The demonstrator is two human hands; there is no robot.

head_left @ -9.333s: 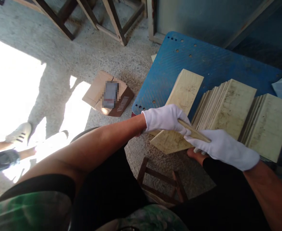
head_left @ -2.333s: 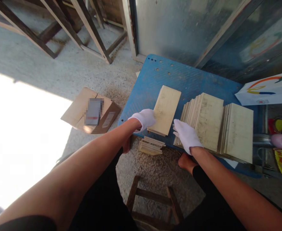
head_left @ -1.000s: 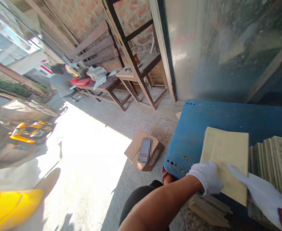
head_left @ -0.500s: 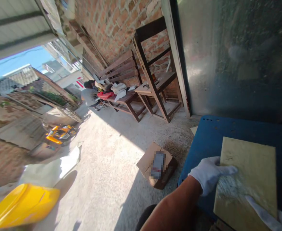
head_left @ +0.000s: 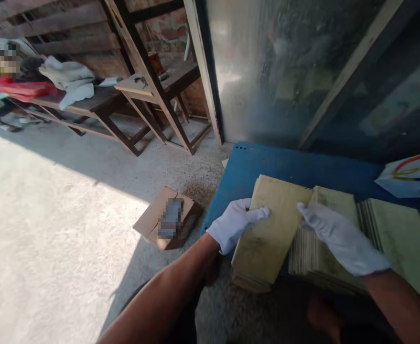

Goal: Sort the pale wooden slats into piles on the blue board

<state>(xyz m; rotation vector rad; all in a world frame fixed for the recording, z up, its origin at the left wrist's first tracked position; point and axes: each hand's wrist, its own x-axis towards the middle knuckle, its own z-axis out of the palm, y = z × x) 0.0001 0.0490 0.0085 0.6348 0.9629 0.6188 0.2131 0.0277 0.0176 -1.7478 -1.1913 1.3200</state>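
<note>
Both my hands wear white gloves. My left hand (head_left: 236, 222) grips the left edge of a stack of pale yellow rectangular sheets (head_left: 270, 234), thumb on top and the other fingers mostly hidden. At the stack's right edge, my right hand (head_left: 339, 234) is closed, its fingertips against the side and its underside out of view. The held stack tilts over the front edge of a blue table (head_left: 256, 162). Beside it, a second stack of similar sheets (head_left: 333, 198) lies partly under my right hand. Another stack (head_left: 399, 224) lies farther right.
A white bag with coloured print (head_left: 410, 174) lies at the table's right. On the floor to the left is a cardboard box (head_left: 152, 215) with a blurred item on top. Wooden benches (head_left: 105, 112) and a chair-like frame (head_left: 174, 86) stand along the wall. A metal panel (head_left: 260, 71) rises behind the table.
The view has turned right and down, bringing more stacks and the bag into sight. My right hand has moved from lying across the pale face to the stack's right edge. My left hand keeps its hold.
</note>
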